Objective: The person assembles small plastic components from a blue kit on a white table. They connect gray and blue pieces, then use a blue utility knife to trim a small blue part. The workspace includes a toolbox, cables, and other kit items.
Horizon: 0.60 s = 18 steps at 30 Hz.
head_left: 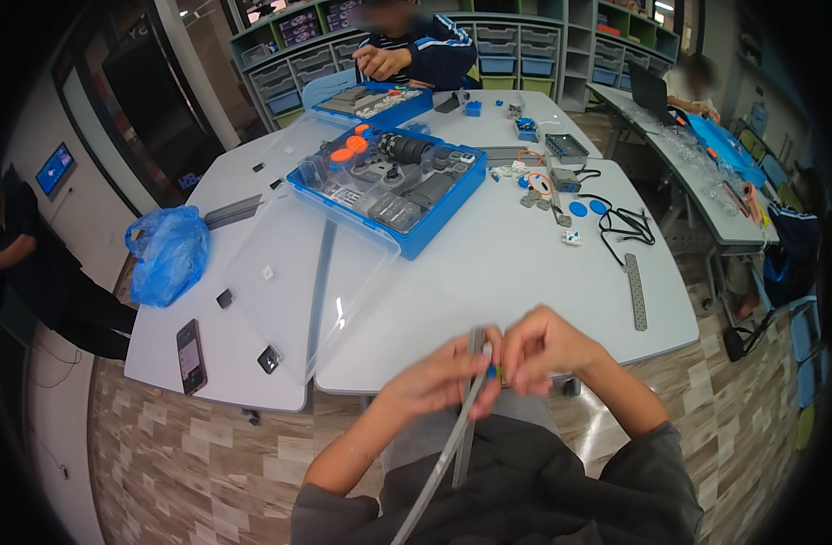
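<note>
Close to my body, over the table's near edge, my left hand (439, 377) is closed around long grey building beams (441, 457). Two beams run down from its fingers toward my lap, lying nearly side by side, and a short end sticks up above them. A small blue connector peg (492, 371) shows at the beams between my two hands, with a bit of yellow-green beside it. Just right of the peg, my right hand (545, 352) has its fingers pinched together. Whatever lies between those fingertips is hidden.
Ahead stands a blue kit box (416, 243) full of grey and orange parts, its clear lid (343, 304) lying nearer. Black cables (627, 222) and a grey perforated beam (636, 292) lie right. Left are a phone (191, 357) and blue plastic bag (169, 257). A person sits opposite.
</note>
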Each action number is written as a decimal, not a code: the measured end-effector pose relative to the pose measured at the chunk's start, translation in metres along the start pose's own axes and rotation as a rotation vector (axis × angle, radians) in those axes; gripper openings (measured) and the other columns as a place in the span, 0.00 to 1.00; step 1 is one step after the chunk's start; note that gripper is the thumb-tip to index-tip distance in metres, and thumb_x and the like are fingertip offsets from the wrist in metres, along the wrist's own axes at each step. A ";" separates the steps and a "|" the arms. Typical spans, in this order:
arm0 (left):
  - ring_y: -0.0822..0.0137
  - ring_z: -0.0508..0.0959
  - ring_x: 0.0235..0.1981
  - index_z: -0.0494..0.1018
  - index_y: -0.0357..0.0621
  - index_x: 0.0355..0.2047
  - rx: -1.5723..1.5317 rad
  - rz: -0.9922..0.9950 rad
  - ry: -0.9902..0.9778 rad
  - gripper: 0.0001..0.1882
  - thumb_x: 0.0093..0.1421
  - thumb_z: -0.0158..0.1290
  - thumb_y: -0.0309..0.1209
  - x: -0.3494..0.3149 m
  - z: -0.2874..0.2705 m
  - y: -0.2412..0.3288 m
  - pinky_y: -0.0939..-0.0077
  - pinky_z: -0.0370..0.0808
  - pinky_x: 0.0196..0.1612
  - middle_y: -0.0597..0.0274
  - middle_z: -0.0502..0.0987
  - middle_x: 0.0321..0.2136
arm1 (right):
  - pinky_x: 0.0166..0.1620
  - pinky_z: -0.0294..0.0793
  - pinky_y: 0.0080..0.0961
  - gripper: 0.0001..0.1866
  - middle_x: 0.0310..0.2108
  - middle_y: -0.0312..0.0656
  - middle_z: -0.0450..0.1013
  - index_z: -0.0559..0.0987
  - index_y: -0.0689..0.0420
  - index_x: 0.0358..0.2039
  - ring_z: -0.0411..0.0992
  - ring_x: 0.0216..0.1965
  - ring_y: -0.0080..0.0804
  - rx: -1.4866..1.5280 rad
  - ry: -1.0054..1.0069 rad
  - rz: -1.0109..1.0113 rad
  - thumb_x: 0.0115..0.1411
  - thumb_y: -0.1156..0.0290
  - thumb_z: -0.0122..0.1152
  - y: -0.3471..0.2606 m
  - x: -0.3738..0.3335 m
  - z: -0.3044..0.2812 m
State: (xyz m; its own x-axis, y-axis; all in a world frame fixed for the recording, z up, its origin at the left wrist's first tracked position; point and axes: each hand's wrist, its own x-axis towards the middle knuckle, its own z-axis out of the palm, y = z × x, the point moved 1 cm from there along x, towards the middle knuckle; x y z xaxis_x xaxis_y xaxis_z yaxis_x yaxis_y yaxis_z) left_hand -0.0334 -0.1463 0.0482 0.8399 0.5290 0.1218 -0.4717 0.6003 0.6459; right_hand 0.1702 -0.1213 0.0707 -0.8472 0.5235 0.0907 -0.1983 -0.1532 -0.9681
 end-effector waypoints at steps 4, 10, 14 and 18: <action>0.64 0.78 0.22 0.68 0.38 0.36 -0.010 -0.003 -0.199 0.14 0.66 0.56 0.38 -0.033 0.030 -0.028 0.72 0.76 0.27 0.56 0.75 0.24 | 0.22 0.68 0.18 0.05 0.24 0.38 0.76 0.81 0.60 0.32 0.71 0.20 0.22 -0.250 -0.166 -0.002 0.60 0.72 0.67 -0.021 -0.024 0.057; 0.63 0.80 0.25 0.71 0.35 0.32 -0.009 -0.242 -0.515 0.14 0.63 0.59 0.35 -0.041 0.051 -0.017 0.72 0.76 0.31 0.51 0.79 0.25 | 0.24 0.68 0.25 0.07 0.24 0.39 0.72 0.78 0.58 0.31 0.72 0.21 0.28 -0.490 -0.311 -0.173 0.62 0.69 0.65 -0.038 -0.028 0.098; 0.66 0.79 0.28 0.75 0.35 0.30 0.264 -0.260 -0.768 0.13 0.61 0.61 0.34 -0.019 0.057 0.006 0.74 0.74 0.32 0.56 0.81 0.27 | 0.24 0.68 0.29 0.08 0.23 0.40 0.70 0.76 0.59 0.29 0.70 0.21 0.34 -0.697 -0.307 -0.401 0.61 0.69 0.65 -0.045 -0.020 0.099; 0.67 0.76 0.31 0.77 0.37 0.27 0.720 -0.236 -0.703 0.12 0.59 0.63 0.34 -0.017 0.070 0.035 0.72 0.71 0.31 0.59 0.79 0.25 | 0.24 0.67 0.31 0.08 0.22 0.40 0.65 0.76 0.59 0.29 0.68 0.22 0.39 -0.901 -0.279 -0.551 0.60 0.70 0.65 -0.054 -0.011 0.085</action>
State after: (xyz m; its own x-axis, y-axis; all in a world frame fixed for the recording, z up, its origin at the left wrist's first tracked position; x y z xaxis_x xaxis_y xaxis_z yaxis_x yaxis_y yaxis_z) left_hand -0.0459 -0.1762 0.1211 0.9665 -0.1645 0.1973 -0.1968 0.0196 0.9803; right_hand 0.1489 -0.1900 0.1419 -0.8573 0.1064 0.5038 -0.2470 0.7735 -0.5837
